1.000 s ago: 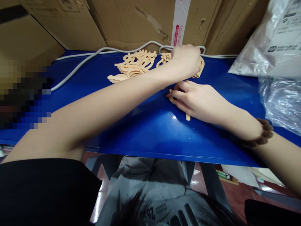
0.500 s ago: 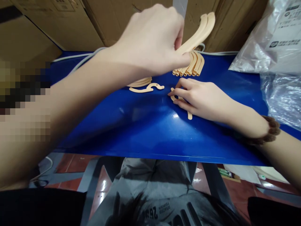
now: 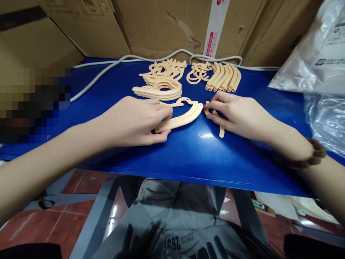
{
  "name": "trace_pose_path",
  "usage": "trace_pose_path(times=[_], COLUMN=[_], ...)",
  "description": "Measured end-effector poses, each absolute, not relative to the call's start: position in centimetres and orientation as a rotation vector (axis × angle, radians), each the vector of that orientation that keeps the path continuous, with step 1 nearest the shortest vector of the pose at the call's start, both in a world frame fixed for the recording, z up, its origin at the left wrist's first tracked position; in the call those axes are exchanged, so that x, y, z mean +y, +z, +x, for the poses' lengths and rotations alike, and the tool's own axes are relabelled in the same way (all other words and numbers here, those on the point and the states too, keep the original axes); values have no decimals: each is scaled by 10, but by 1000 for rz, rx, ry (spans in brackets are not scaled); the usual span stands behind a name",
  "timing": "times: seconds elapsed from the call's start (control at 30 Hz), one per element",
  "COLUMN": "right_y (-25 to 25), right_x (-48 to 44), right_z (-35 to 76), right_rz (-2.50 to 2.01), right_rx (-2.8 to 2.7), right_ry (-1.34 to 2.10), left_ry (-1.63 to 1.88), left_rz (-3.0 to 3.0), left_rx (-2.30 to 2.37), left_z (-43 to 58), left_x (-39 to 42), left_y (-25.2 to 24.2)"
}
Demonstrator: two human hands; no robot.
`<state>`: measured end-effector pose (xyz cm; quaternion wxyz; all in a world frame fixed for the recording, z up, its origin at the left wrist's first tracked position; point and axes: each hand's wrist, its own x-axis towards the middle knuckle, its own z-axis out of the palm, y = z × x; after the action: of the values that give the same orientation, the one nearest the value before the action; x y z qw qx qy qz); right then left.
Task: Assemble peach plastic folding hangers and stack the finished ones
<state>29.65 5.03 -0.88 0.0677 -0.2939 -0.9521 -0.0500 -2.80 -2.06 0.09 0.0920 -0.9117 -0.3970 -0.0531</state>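
Observation:
My left hand (image 3: 134, 120) pinches the near end of a pair of beige curved plastic hanger arms (image 3: 185, 118), which lie side by side and slant up to the right, low over the table. Behind their far ends, partly hidden, lies a hook-shaped hanger piece (image 3: 176, 104). My right hand (image 3: 239, 113) is closed over another hook-shaped hanger piece (image 3: 221, 131) on the table, with thumb and fingers at its curved end. The fingers cover most of that piece; its straight end sticks out below. The tips of the arms come close to my right fingertips.
Stacked hanger pieces (image 3: 159, 94), a small pile of hooks (image 3: 198, 73) and a row of curved arms (image 3: 223, 77) lie at the back of the blue table (image 3: 172, 158). Behind them run a white cable (image 3: 151, 58) and cardboard boxes (image 3: 161, 28). A plastic bag (image 3: 299, 64) stands right.
My left hand has come down and leftward from above the row with the pair of curved arms, which now point at my right hand. My right hand has hardly moved.

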Motion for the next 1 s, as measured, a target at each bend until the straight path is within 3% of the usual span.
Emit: trace_pose_path(times=[0.33, 0.7, 1.0], right_y=[-12, -10, -11], right_x=[56, 47, 44], right_z=[300, 295, 293], right_rz=[-963, -843, -828], right_rx=[-2853, -2870, -2895], right_ry=[-184, -236, -242], left_ry=[-131, -252, -265], left_rz=[-2694, -2608, -2631], left_rx=[-1206, -1357, -1433], left_z=[-30, 21, 39], left_x=[-6, 156, 193], left_y=[10, -14, -11])
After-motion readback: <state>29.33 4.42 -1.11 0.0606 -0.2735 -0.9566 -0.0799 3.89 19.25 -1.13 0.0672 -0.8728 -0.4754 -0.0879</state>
